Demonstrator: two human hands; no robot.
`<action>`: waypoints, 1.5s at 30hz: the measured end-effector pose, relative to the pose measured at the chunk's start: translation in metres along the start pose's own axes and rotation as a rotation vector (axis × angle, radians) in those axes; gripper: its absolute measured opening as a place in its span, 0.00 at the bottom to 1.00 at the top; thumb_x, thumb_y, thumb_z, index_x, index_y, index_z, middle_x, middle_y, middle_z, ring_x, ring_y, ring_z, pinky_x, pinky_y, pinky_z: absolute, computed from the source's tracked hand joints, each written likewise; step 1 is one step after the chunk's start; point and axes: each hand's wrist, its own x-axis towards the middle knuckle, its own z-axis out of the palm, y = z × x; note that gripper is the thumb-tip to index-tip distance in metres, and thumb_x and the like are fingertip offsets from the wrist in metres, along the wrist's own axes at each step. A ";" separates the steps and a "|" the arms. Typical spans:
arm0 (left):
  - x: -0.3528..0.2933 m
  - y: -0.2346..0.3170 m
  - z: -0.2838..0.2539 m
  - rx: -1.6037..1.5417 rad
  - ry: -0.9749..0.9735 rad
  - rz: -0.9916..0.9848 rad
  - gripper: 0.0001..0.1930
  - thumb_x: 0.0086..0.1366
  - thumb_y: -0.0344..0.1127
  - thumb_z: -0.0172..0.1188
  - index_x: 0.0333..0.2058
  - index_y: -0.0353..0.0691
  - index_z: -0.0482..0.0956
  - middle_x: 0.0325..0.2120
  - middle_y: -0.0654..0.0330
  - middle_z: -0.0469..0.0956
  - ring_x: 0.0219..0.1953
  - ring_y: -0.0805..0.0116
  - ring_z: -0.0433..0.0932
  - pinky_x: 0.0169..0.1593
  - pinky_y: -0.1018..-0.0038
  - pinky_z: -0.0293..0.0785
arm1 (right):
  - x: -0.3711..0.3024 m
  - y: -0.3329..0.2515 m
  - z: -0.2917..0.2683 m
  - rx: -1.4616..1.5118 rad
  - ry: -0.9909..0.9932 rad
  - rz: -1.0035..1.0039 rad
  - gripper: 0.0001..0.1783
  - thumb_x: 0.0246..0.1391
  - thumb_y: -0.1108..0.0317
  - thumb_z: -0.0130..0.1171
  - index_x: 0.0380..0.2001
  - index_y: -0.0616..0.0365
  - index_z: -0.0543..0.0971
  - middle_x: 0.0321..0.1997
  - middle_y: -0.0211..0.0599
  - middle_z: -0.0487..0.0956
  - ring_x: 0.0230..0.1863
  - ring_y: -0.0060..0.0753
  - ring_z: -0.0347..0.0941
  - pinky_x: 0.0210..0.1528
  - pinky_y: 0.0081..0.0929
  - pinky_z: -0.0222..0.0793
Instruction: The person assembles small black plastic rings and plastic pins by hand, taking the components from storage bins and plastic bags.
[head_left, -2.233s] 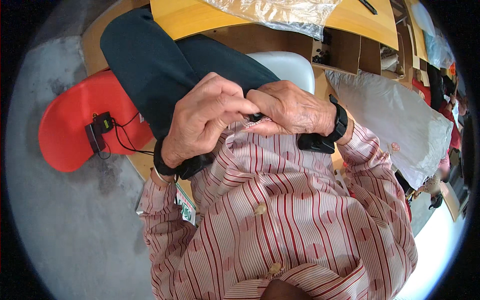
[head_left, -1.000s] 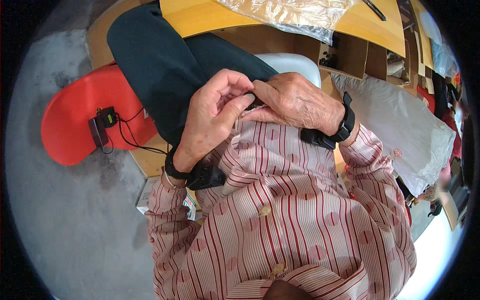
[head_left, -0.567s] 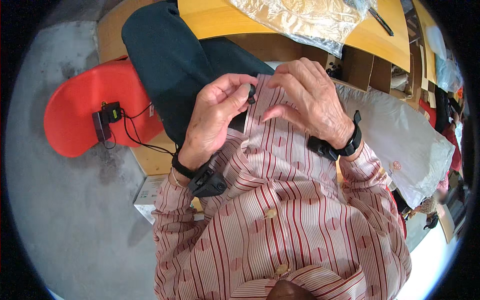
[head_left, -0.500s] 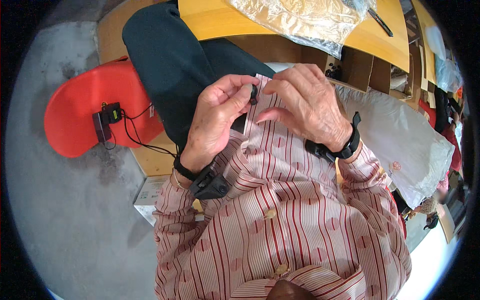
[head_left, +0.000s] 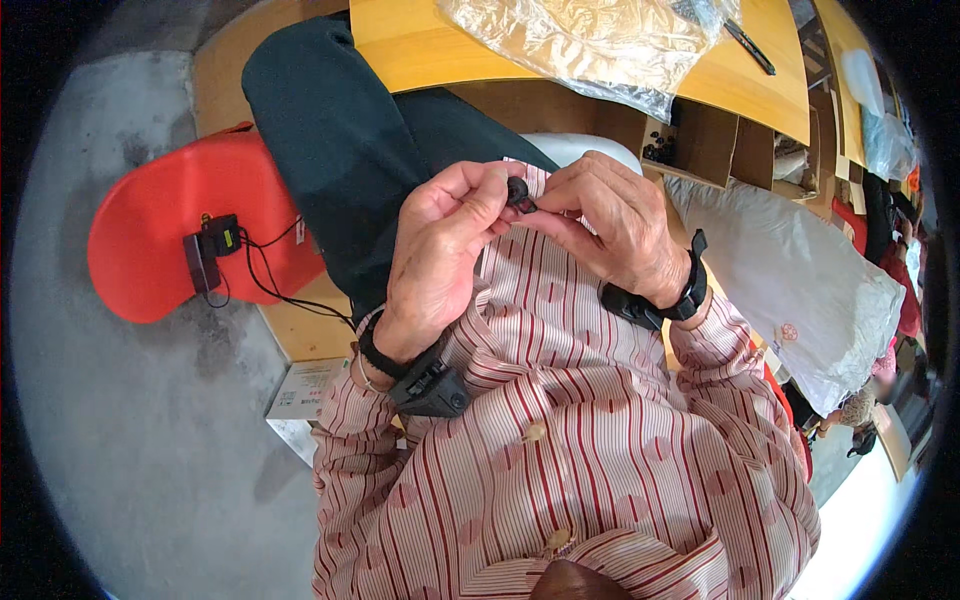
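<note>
Both hands meet, wrists angled inward, in front of a red-striped shirt (head_left: pixel 600 425). The left hand (head_left: pixel 435 250) pinches a small, rounded black part (head_left: pixel 518 192) between thumb and forefinger; the right hand (head_left: pixel 622 228), fingers curled, nips its lower end. Beyond the grip, crinkled clear plastic (head_left: pixel 590 42) covers some smooth yellow tabletop (head_left: pixel 430 48); leftward sits a moulded red seat (head_left: pixel 145 235).

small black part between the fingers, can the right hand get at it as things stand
Yes, it seems so: the right hand has its thumb and fingertips right at the lower end of the small black part. The left hand pinches it from the left, leaving that side free.
</note>
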 end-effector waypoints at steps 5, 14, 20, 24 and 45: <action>0.003 -0.004 0.007 0.117 0.012 0.024 0.09 0.66 0.31 0.54 0.40 0.31 0.76 0.33 0.62 0.77 0.31 0.81 0.71 0.38 0.83 0.68 | -0.006 0.003 -0.004 0.085 0.016 0.049 0.13 0.40 0.69 0.68 0.24 0.60 0.73 0.23 0.35 0.73 0.25 0.39 0.71 0.27 0.31 0.67; 0.004 -0.021 0.014 0.157 0.036 0.079 0.07 0.65 0.29 0.55 0.39 0.32 0.76 0.31 0.64 0.77 0.30 0.82 0.71 0.38 0.83 0.68 | -0.021 0.008 -0.009 0.121 0.018 0.103 0.12 0.41 0.68 0.69 0.23 0.60 0.74 0.22 0.35 0.73 0.24 0.39 0.71 0.26 0.30 0.66; 0.004 -0.026 0.014 0.240 0.067 0.103 0.06 0.63 0.28 0.58 0.37 0.33 0.76 0.29 0.65 0.76 0.29 0.82 0.70 0.36 0.84 0.68 | -0.027 0.007 -0.012 0.101 -0.003 0.130 0.12 0.41 0.68 0.69 0.22 0.59 0.73 0.21 0.35 0.72 0.23 0.39 0.71 0.25 0.31 0.66; 0.004 -0.030 0.016 0.249 0.077 0.085 0.05 0.62 0.29 0.59 0.35 0.33 0.76 0.27 0.66 0.75 0.29 0.82 0.70 0.35 0.84 0.67 | -0.033 0.006 -0.013 0.098 -0.011 0.146 0.12 0.42 0.68 0.68 0.22 0.59 0.73 0.20 0.35 0.72 0.22 0.38 0.71 0.24 0.30 0.66; 0.005 -0.035 0.009 -0.010 -0.028 -0.030 0.07 0.66 0.35 0.56 0.29 0.40 0.73 0.27 0.67 0.72 0.29 0.80 0.69 0.35 0.82 0.64 | -0.033 0.001 -0.011 0.180 0.047 0.239 0.11 0.43 0.66 0.68 0.29 0.58 0.77 0.25 0.35 0.77 0.26 0.36 0.75 0.28 0.27 0.69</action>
